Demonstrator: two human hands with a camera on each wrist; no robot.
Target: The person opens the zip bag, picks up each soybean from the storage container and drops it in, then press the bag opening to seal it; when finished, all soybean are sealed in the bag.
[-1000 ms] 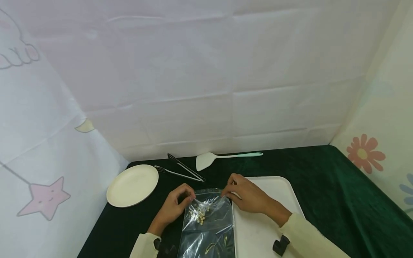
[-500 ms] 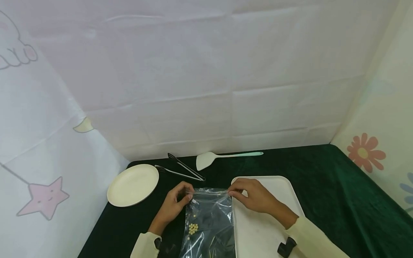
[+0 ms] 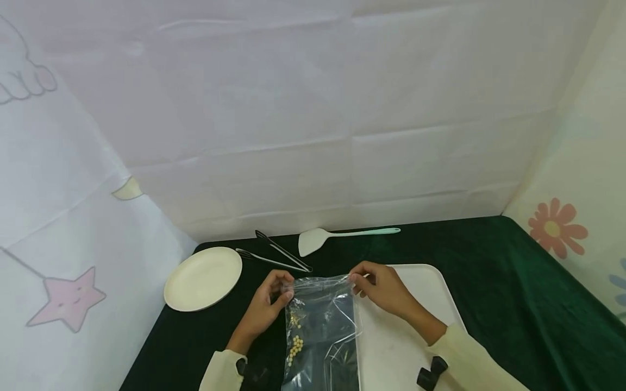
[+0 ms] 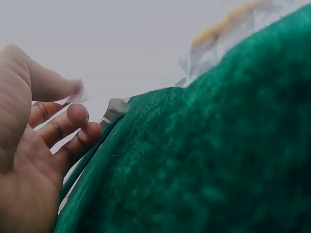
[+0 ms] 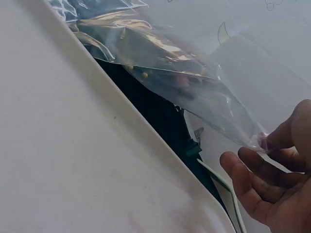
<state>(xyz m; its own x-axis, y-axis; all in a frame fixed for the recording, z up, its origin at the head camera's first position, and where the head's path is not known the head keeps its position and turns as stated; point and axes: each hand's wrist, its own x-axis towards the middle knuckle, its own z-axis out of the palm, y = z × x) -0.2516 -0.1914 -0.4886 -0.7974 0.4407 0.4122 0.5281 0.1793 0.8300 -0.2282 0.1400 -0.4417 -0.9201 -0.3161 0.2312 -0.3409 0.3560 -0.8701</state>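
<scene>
A clear plastic zip bag stretches between both hands at the near middle of the table, its top edge fairly straight. Small round yellow beans gather along its left side. My left hand pinches the bag's top left corner between thumb and fingers. At the top right corner, my right hand does the same. In the right wrist view, thumb and forefinger of the right hand nip the plastic bag, other fingers loosely bent. The left wrist view shows the left hand with a scrap of film at the thumb tip.
A white tray lies just right of the bag, under the right forearm. To the left sits a cream plate. Metal tongs and a white spatula with a pale green handle lie behind on the dark green cloth.
The bag's bowed mouth has been pulled straight as the right hand shifted right. The beans have moved from the upper middle to a strip down the bag's left side.
</scene>
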